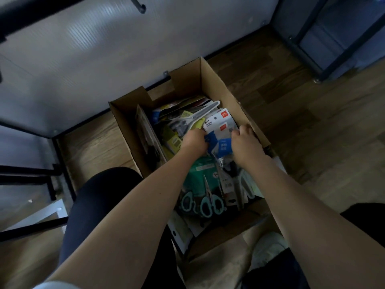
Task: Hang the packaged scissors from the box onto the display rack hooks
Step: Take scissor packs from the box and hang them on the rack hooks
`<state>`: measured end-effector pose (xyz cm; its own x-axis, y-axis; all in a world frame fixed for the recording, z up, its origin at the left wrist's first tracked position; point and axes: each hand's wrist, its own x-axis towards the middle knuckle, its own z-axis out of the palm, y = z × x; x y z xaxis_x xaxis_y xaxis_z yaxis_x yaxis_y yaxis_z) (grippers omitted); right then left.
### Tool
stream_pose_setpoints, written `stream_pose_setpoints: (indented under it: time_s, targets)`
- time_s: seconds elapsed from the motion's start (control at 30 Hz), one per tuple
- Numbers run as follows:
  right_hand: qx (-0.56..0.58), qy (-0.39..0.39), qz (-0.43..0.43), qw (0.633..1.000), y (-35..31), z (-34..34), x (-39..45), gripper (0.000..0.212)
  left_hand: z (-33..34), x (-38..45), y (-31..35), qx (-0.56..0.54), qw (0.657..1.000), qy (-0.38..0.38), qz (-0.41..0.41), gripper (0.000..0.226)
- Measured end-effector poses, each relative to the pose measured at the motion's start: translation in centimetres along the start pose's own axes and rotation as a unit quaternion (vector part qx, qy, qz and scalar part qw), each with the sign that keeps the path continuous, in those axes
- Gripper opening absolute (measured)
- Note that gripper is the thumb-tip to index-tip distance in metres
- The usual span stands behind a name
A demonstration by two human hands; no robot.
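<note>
1. A white-and-blue scissors pack [220,130] lies atop the heap inside an open cardboard box [218,84] on a wooden floor [291,113].
2. The left hand [194,140] curls its fingers around the pack's left edge; the right hand [245,140] pinches its right edge.
3. Teal-handled scissors [208,202] lie nearer the person in the box.
4. A black hook [138,5] juts from the white panel [93,49] above.

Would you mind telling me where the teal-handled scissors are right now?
In the head view, the teal-handled scissors lie in the near end of the cardboard box, between the person's forearms, nearer than the white and blue scissors pack that both hands grip.
</note>
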<state>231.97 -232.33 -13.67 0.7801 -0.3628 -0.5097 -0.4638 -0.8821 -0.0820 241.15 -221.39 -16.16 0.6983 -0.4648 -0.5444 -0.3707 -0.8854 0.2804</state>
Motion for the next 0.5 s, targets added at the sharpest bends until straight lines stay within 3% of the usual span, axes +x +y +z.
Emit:
stream_pose_setpoints:
  time_s: [0.17, 0.33, 0.5]
  targets:
    - [-0.054, -0.031, -0.009, 0.998, 0.4, -2.5, -3.1, 0.027, -1.7, -4.0, 0.2, -0.029, 0.999, 0.003, -0.014, 0.012]
    - [-0.024, -0.121, -0.006, 0.992, 0.7, -7.4, -8.2, 0.021, -5.9, -11.4, 1.4, -0.118, 0.993, -0.006, -0.005, 0.019]
    - [-0.035, -0.076, -0.052, 0.995, 0.3, -14.1, -15.8, 0.019, -12.4, -21.0, 2.9, -0.150, 0.989, 0.014, 0.008, 0.020]
